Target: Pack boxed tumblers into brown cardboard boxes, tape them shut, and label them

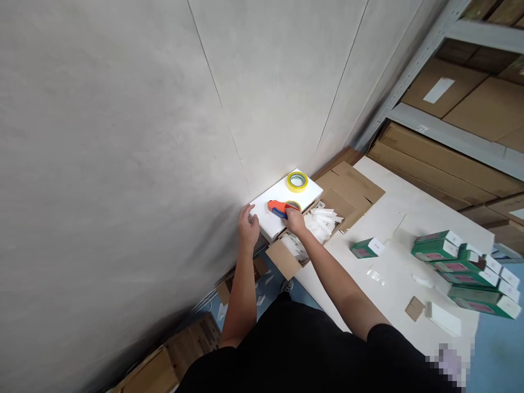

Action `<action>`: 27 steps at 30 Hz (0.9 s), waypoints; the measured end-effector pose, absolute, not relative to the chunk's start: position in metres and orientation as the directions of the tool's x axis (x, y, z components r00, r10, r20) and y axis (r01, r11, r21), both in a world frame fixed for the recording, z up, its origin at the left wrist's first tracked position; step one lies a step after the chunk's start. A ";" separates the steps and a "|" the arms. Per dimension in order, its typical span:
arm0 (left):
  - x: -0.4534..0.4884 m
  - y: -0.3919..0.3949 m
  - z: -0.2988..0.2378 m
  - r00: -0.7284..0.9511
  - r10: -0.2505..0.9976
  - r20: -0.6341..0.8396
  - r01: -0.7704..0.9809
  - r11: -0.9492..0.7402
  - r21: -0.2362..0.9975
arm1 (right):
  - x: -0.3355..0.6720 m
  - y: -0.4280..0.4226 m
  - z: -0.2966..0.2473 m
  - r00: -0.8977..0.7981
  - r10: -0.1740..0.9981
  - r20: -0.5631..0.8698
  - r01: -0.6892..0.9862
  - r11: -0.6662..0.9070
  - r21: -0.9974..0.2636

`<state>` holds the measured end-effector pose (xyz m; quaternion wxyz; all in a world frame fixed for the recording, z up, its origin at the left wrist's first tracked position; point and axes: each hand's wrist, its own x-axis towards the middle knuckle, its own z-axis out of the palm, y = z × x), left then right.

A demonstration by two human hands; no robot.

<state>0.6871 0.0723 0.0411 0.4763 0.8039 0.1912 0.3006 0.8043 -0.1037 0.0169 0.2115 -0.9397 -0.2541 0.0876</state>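
My right hand is wrapped around the handle of an orange and blue tape dispenser, which has a roll of tape in it. The dispenser is over the right part of a white flat-topped box against the wall. My left hand is at the box's left end, thumb and fingers apart, touching or very near its edge. A yellow roll of clear tape lies flat on the far end of the white box.
Beside the white box, an open cardboard box holds white plastic scraps. Several green and white boxes stand on the white table; a single green box lies nearer. Shelves with cartons rise at right. Cartons sit lower left.
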 end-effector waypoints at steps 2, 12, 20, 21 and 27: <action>0.682 0.076 0.043 0.702 0.641 0.311 0.037 -0.469 0.883 | 0.802 -0.108 0.014 0.865 0.502 -0.011 0.445 -0.777 -0.445; 0.714 0.018 0.063 0.714 0.573 0.403 -0.101 -0.485 0.868 | 0.778 -0.203 0.018 0.832 0.288 0.474 0.513 -0.727 -0.457; 0.752 -0.124 0.083 0.832 0.342 0.436 -0.256 -0.461 0.850 | 0.711 -0.369 0.010 0.855 -0.013 0.519 0.264 -0.849 -0.458; 0.753 -0.147 0.082 0.853 0.293 0.431 -0.274 -0.451 0.849 | 0.699 -0.391 0.007 0.863 -0.058 0.502 0.214 -0.858 -0.466; 0.736 -0.275 0.072 0.907 0.004 0.421 -0.385 -0.400 0.832 | 0.615 -0.505 -0.025 0.892 -0.329 0.309 -0.131 -0.844 -0.520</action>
